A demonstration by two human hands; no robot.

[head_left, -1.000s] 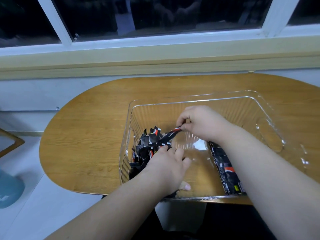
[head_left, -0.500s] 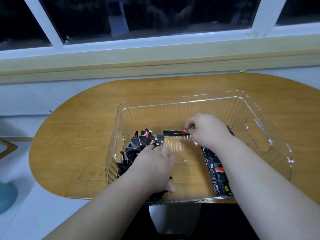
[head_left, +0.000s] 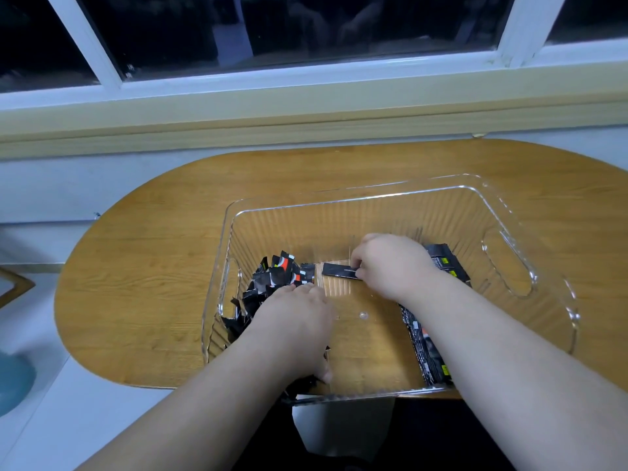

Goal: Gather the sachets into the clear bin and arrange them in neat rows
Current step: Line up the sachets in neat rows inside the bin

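Observation:
A clear plastic bin (head_left: 530, 260) stands on the oval wooden table (head_left: 142, 266). A loose heap of black sachets (head_left: 272, 280) with red and white marks fills its left part. Along the right side lies a neat row of black sachets (head_left: 424, 348), partly under my right forearm. My right hand (head_left: 394, 263) pinches one black sachet (head_left: 339, 270) by its right end, holding it flat near the bin's floor. My left hand (head_left: 295, 328) rests palm down on the heap, fingers curved over sachets; what it holds is hidden.
The bin's near wall reaches the table's front edge. A window sill and white frame (head_left: 306, 96) run behind the table. A blue round object (head_left: 13, 382) sits on the floor at the left. A handle cut-out (head_left: 509, 266) opens the bin's right wall.
My right hand has carried the single sachet from the heap toward the right and lowered it toward the bin floor. My left hand stays on the heap.

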